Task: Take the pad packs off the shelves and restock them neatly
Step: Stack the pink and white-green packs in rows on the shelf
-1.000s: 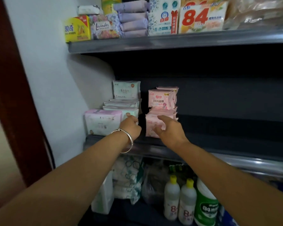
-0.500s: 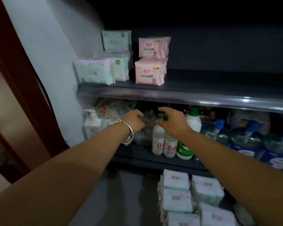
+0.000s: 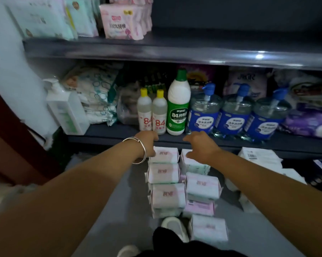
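Neither of my hands holds anything. My left hand (image 3: 148,140) is loosely curled, knuckles up, over the far left pack (image 3: 164,154) of the floor pile, and I cannot tell if it touches. My right hand (image 3: 201,145) is spread, fingers relaxed and pointing left, just above the far right pack (image 3: 190,160). A bangle (image 3: 140,151) sits on my left wrist.

The packs lie on the grey floor (image 3: 123,210) in two rough columns running from far to near, some stacked on others, with the nearest pack (image 3: 208,228) beside my shoe (image 3: 175,227). More packs stand already on the upper shelf (image 3: 175,51): pink ones (image 3: 123,25) in the middle, pale green ones (image 3: 45,19) to their left. Much of that shelf to the right looks bare.

I judge I am in the restocking step, reaching for the next packs off the floor. Next, each hand should close round a far pack at its sides, lift it, and carry it up past the lower shelf edge (image 3: 193,142). The bottles (image 3: 178,108) stand near that edge, right behind my hands, so I should lift toward myself first. The soft wrappers may slip if pinched lightly.
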